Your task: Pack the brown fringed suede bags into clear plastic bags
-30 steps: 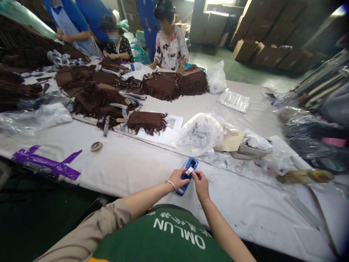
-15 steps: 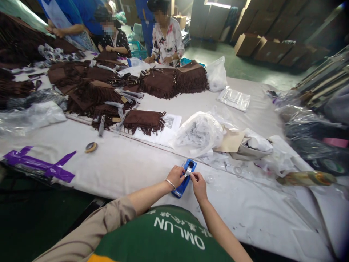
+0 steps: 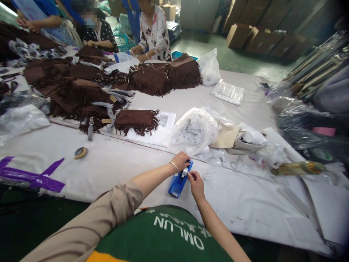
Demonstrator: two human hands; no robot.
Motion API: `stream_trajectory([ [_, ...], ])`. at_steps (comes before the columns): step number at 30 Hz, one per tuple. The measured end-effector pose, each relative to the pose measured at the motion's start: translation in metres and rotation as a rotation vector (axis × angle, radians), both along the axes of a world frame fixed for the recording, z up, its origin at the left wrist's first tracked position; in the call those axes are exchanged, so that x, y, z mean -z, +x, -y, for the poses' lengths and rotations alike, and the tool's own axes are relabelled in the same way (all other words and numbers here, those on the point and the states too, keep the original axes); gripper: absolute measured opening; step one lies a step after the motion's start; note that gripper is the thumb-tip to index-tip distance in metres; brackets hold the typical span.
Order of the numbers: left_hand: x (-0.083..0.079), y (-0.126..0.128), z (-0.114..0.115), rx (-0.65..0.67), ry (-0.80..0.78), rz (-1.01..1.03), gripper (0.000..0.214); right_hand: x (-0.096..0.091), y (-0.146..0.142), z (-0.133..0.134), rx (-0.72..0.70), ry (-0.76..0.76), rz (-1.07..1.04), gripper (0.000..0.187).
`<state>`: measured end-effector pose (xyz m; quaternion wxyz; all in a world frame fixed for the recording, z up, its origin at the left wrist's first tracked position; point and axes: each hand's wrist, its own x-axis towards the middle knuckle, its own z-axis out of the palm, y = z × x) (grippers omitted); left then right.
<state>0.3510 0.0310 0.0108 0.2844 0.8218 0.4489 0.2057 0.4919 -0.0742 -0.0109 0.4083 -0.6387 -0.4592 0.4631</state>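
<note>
A blue tape dispenser lies on the white table close to its near edge. My left hand rests curled over the dispenser's far end and holds it down. My right hand pinches a short strip of clear tape that comes off the dispenser's top. A thin bracelet sits on my left wrist.
Brown fringed bags lie piled across the table's far left. A white plastic bag, papers and clear wrapping lie just beyond my hands. A small tape roll and purple tape strips are at the left. Other people work at the far side.
My left hand has slid up to the dispenser's far end, and my right hand has drawn the tape strip back towards me. The view has shifted, so everything sits further left.
</note>
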Motion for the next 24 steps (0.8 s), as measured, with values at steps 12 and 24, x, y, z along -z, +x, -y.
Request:
stream_trajectory([
  [12, 0.004, -0.01, 0.014, -0.147, -0.018, 0.11, 0.035, 0.004, -0.004, -0.003, 0.033, -0.023, -0.047, 0.033],
  [24, 0.014, -0.023, 0.084, -0.213, 0.027, 0.003, 0.029, -0.001, -0.006, -0.001, 0.038, 0.021, 0.056, 0.031],
])
